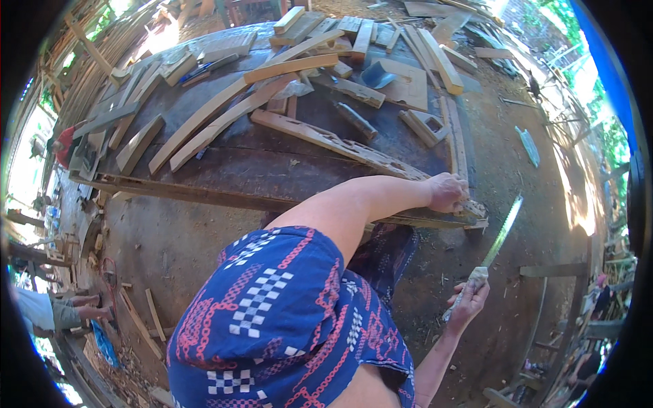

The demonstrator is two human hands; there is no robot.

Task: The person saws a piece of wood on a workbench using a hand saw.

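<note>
My right hand [469, 299] is closed round the pale, wrapped-looking handle of a handsaw [504, 228], held beside the bench corner. Its narrow blade points up and away, apart from any wood. At the right front corner of the dark workbench [245, 158], my left hand [447, 192] is closed over the end of a long wooden piece [340, 144] with hollows along it. That piece runs slantwise back to the left across the bench. Parts of the left fingers are hidden behind the hand.
Curved wooden pieces [204, 126] and stacked offcuts cover the far bench. A dark cylindrical tool [356, 121] and a holed wooden block [425, 127] lie near the hollowed piece. Wood strips [141, 323] lie on the floor at left, where another person's legs [81, 309] show.
</note>
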